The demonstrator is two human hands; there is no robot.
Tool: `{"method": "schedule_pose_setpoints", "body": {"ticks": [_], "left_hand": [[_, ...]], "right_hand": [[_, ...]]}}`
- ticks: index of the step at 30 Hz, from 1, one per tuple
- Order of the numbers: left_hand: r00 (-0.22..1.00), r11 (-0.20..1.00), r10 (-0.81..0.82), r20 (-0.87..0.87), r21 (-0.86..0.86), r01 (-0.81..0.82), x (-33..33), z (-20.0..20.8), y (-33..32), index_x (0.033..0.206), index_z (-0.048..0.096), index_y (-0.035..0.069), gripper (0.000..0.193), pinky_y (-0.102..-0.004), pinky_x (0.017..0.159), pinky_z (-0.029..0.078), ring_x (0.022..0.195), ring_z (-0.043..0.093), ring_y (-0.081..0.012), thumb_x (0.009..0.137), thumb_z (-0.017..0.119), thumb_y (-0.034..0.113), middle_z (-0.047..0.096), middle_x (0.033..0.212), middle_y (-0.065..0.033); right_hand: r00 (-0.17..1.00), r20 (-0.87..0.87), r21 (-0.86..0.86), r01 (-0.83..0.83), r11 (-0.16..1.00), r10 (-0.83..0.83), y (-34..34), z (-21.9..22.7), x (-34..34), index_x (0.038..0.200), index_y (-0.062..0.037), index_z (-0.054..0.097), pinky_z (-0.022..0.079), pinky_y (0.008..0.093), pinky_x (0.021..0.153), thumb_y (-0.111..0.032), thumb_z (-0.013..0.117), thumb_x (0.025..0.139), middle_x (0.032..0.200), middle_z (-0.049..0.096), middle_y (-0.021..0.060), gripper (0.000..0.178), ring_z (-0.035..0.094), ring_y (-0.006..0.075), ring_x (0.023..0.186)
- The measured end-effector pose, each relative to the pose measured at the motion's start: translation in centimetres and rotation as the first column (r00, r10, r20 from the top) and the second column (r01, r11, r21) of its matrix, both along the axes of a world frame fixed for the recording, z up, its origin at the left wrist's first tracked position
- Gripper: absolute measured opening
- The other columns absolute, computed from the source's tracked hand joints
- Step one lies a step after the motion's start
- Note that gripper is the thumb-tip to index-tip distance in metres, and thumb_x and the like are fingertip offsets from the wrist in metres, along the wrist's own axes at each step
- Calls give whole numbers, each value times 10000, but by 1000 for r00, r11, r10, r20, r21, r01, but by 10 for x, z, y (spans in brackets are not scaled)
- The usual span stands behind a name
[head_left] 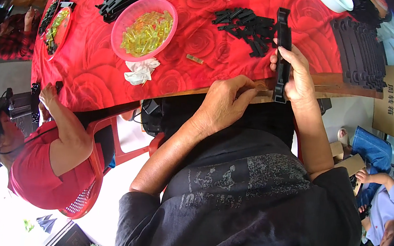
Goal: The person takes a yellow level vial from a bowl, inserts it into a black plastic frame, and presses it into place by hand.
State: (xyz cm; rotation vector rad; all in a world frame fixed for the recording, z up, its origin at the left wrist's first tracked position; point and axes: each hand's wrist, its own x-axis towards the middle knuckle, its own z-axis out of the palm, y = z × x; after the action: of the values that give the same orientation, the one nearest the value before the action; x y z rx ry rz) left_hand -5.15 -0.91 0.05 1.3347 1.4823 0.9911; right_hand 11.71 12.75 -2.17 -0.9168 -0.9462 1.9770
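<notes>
- Left hand [221, 104] — fingers pinched together at the desk [90, 77] edge on something too small to tell.
- Right hand [297, 76] clamped on a long black plastic strip [283, 35], upright over the desk edge.
- Pink bowl [144, 28] of yellow pieces nearby.

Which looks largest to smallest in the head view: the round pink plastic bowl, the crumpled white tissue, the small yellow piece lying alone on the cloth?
1. Round pink plastic bowl
2. Crumpled white tissue
3. Small yellow piece

This is looking like a small assembly workshop: several people are sitting around a table [90, 81] under a red rose-print cloth, where black plastic parts [247, 26] are lying in heaps and stacks, and pink bowls [120, 29] are holding small yellow pieces [146, 32].
</notes>
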Motion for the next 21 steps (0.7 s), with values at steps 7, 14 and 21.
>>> {"method": "schedule_pose_setpoints", "body": {"ticks": [7,14,21], "left_hand": [[980,977,189,-58,116,-181,-33,3,8,1051,659,-34,167,-249,683,501,771,611,-89,946,605,83,671,839,-39],[628,843,538,-563,339,-418,-138,24,44,978,713,29,162,-348,697,527,758,702,-247,871,627,115,711,867,-165],[395,920,331,-857,200,-338,-167,3,53,956,736,76,254,-447,770,532,850,686,-360,782,653,242,709,844,-174]], "right_hand": [[997,-5,-35,72,997,-73,-11,-1,-2,1107,-42,641,556,300,746,-170,685,902,843,644,56,245,652,152,787],[964,-260,-142,25,989,-62,-23,-5,-8,1096,10,626,574,374,832,-226,586,980,953,622,77,267,669,211,895],[960,-278,-187,-33,982,-21,-32,-1,-16,1094,19,597,587,366,816,-186,630,951,922,635,95,252,672,212,885]]}}
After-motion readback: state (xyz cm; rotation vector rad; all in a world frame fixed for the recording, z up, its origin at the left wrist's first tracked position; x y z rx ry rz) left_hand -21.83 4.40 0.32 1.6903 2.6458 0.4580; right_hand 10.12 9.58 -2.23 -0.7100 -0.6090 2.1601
